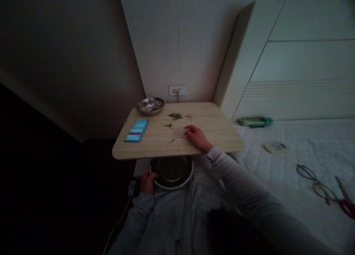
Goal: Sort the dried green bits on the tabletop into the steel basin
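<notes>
My left hand (147,181) grips the rim of a round bowl (171,172) held in my lap, just under the front edge of a small wooden table (222,136). The bowl holds dark loose bits. My right hand (196,136) rests on the tabletop with its fingers curled down beside a pale flat disc (179,131). Small heaps of dark dried bits (175,116) lie scattered on the wood ahead of that hand. Whether the fingers pinch anything is hidden.
A steel bowl (150,105) sits at the table's back left, with a blue blurred item (137,130) in front of it. A wall socket (176,90) is behind. On the bed to the right lie a green bottle (255,121), a small card (276,148), glasses (316,183) and scissors (345,199).
</notes>
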### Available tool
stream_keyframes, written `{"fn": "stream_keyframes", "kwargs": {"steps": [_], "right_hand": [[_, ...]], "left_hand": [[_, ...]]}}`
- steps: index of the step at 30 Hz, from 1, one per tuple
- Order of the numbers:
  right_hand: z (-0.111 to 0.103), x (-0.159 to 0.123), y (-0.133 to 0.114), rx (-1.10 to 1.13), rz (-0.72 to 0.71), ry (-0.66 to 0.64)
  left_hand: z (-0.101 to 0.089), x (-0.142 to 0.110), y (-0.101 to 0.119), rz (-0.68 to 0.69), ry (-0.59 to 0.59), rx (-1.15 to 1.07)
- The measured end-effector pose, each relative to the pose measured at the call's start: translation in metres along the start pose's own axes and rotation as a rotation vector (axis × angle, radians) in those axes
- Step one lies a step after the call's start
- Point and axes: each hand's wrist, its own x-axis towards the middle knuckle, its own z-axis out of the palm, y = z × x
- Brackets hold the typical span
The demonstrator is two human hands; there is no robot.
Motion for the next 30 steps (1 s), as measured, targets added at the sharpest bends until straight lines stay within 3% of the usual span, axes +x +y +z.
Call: {"fn": "stream_keyframes", "kwargs": {"steps": [13, 22, 30], "right_hand": [[0.002, -0.016, -0.002, 0.096, 0.022, -0.131], [-0.012, -0.032, 0.0, 0.087, 0.055, 0.029], [-0.021, -0.067, 0.005, 0.086, 0.044, -0.069]], "left_hand": [[0.001, -0.004, 0.005, 0.009, -0.024, 0.043], [0.004, -0.006, 0.006, -0.045, -0.071, 0.011], [0.006, -0.007, 0.009, -0.011, -0.045, 0.009]]}}
